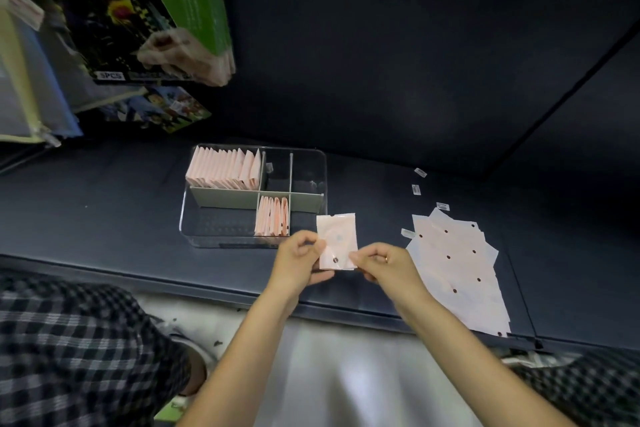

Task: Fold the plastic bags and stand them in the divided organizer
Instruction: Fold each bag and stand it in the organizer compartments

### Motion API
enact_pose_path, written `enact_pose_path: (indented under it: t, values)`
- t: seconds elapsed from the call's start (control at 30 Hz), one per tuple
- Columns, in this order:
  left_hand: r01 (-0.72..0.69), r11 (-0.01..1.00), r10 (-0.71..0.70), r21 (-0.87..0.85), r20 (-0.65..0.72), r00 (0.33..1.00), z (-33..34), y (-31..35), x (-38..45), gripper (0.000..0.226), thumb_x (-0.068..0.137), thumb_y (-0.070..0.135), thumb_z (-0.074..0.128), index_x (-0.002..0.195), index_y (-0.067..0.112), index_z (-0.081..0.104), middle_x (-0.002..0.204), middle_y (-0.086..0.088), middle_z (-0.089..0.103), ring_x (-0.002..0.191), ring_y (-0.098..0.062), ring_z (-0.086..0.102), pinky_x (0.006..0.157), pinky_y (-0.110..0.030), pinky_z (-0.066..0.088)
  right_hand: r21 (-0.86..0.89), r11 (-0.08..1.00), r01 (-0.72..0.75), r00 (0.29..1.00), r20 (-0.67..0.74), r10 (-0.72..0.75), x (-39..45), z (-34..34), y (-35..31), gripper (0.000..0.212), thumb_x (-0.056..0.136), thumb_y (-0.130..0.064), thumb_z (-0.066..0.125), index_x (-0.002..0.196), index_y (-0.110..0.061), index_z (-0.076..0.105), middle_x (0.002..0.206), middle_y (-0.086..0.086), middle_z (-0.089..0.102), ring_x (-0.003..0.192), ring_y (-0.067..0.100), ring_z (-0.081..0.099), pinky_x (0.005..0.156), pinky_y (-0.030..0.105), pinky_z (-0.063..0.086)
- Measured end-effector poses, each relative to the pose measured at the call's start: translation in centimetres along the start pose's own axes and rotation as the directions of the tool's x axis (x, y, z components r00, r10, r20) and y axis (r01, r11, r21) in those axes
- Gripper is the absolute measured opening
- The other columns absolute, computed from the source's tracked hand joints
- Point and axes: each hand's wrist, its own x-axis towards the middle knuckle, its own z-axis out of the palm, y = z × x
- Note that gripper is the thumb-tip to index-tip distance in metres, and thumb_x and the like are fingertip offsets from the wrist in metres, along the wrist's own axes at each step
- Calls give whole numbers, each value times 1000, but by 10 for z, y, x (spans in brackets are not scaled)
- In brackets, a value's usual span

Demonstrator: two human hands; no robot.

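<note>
On the dark counter (104, 204), our left hand (298, 260) and right hand (384, 265) fingers pinch one folded pale-pink plastic bag (337, 241) beside one clear divided organizer (311, 158) holding two rows of folded bags.

view: head, single | from: above, worn on the person | faces: forward and down | range: close over the bench (104, 204) | lens: wide-angle, edges bowed
</note>
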Motion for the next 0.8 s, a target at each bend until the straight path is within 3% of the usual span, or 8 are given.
enact_pose_path:
  t: [0.23, 0.3, 0.37, 0.43, 0.53, 0.67, 0.8]
  values:
    - [21, 998, -19, -53, 33, 999, -20, 2, 23, 23, 81, -12, 64, 92, 8, 59, 63, 1, 68, 70, -11, 69, 62, -21, 56, -116, 993, -22, 993, -114, 9, 36, 22, -4, 10, 79, -17, 73, 69, -16, 69, 61, 1, 67, 53, 6, 57, 62, 23, 44]
    - [-5, 999, 4, -37, -36, 999, -25, 3, 31, 24, 80, -12, 64, 93, 6, 59, 56, 3, 64, 65, -9, 67, 62, -23, 57, -152, 988, -20, 993, -120, 2, 48, 31, -8, 14, 79, -17, 73, 66, -18, 68, 62, 0, 68, 53, 6, 58, 63, 23, 45]
    - [-67, 994, 82, 89, -181, 980, -29, 3, 39, 25, 78, -11, 65, 96, 6, 59, 64, -2, 65, 63, -14, 64, 64, -23, 57, -239, 971, -4, 988, -150, -33, 58, 41, -12, 18, 79, -18, 71, 62, -23, 66, 62, -5, 67, 57, 7, 61, 64, 23, 46]
    - [-135, 901, 275, 412, -304, 912, -34, 0, 44, 22, 80, -2, 66, 96, 12, 61, 82, -2, 67, 75, -19, 62, 70, -21, 51, -383, 924, 5, 978, -190, -84, 67, 51, -17, 20, 80, -21, 68, 61, -26, 64, 65, -9, 67, 67, 11, 63, 64, 23, 46]
    - [-130, 622, 501, 773, -265, 824, -40, -10, 48, 25, 87, 15, 62, 111, 20, 64, 113, 4, 62, 104, -22, 50, 85, -31, 39, -593, 805, -13, 964, -222, -148, 77, 66, -24, 17, 83, -23, 59, 66, -25, 60, 78, -3, 70, 78, 22, 63, 63, 25, 45]
    - [-81, 526, 484, 847, -220, 847, -46, -26, 54, 27, 92, 25, 56, 119, 23, 61, 128, 6, 53, 120, -17, 39, 96, -30, 27, -746, 666, 10, 953, -194, -232, 86, 87, -26, 13, 85, -21, 52, 76, -22, 62, 84, 1, 69, 81, 28, 63, 63, 29, 45]
    - [-115, 535, 499, 837, -203, 842, -48, -30, 58, 28, 92, 24, 55, 120, 23, 60, 128, 6, 53, 120, -17, 39, 96, -29, 25, -837, 547, 24, 957, -140, -256, 93, 106, -18, 15, 86, -18, 49, 85, -17, 64, 88, 5, 69, 84, 31, 63, 63, 31, 45]
